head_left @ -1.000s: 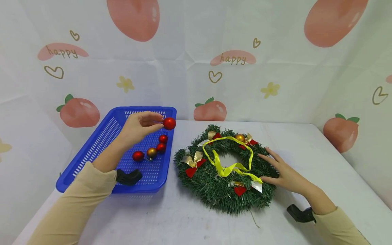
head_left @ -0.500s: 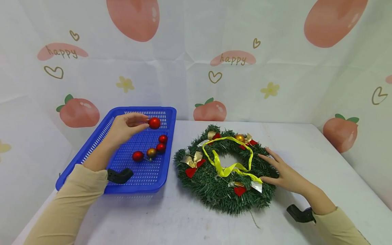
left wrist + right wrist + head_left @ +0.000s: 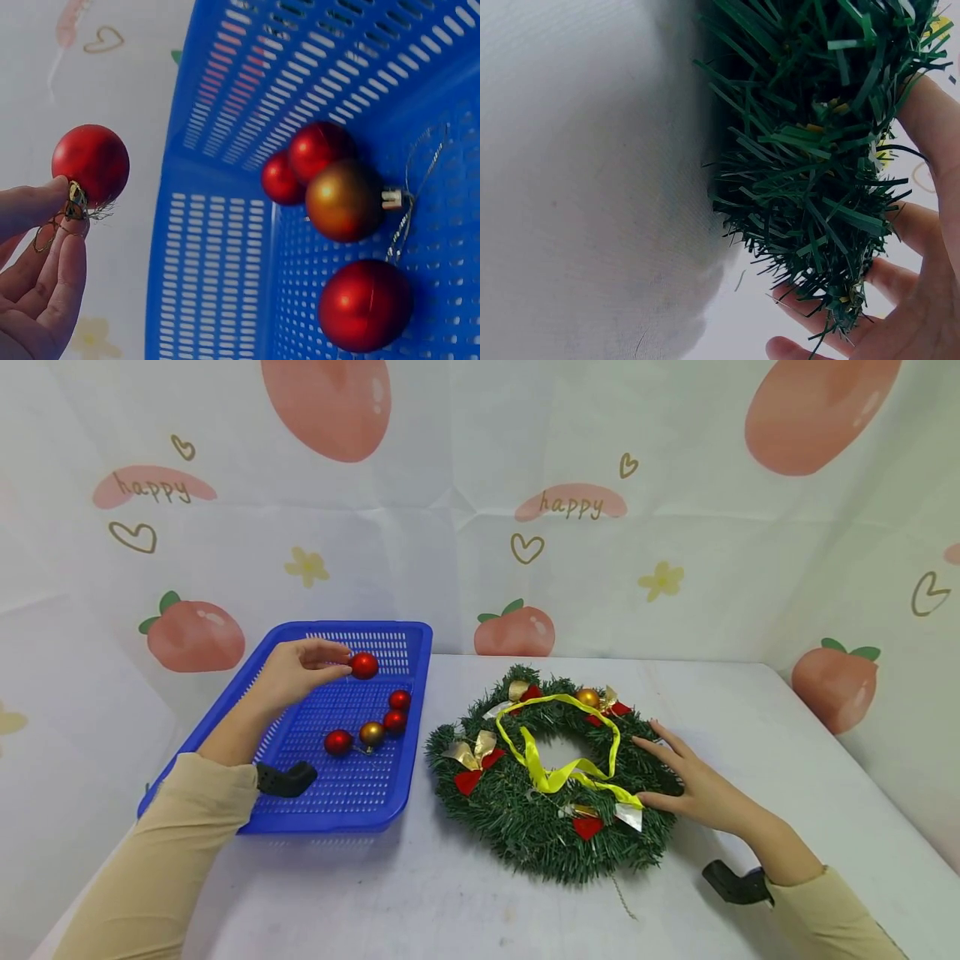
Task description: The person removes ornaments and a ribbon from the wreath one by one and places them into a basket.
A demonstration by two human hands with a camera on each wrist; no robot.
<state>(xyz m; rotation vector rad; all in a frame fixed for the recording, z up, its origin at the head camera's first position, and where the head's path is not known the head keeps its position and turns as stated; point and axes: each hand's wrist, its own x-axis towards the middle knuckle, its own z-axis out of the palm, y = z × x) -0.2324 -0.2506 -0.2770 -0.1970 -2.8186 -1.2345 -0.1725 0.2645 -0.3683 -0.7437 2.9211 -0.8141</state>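
Observation:
My left hand (image 3: 296, 672) is over the blue basket (image 3: 420, 693) and pinches a red bauble (image 3: 364, 666) between thumb and fingertips. In the left wrist view, the thumb and fingers grip its gold cap (image 3: 76, 202), and a thin loop of string hangs there. Red baubles (image 3: 365, 306) and one gold bauble (image 3: 346, 200) lie inside the basket. A green Christmas wreath (image 3: 510, 814) with red and gold bows lies flat to the right. My right hand (image 3: 708, 789) rests on its right edge, fingers spread against the greenery (image 3: 810, 187).
A loose yellow ribbon (image 3: 551, 781) lies across the wreath. One gold bauble (image 3: 588, 697) sits on its far side. A thin chain (image 3: 624, 897) trails onto the white table (image 3: 450, 893). Behind stands a printed cloth backdrop (image 3: 450, 568).
With the red bauble in its fingers, my left hand has moved left, from the basket's right rim to over its inside. My right hand and the wreath have stayed put.

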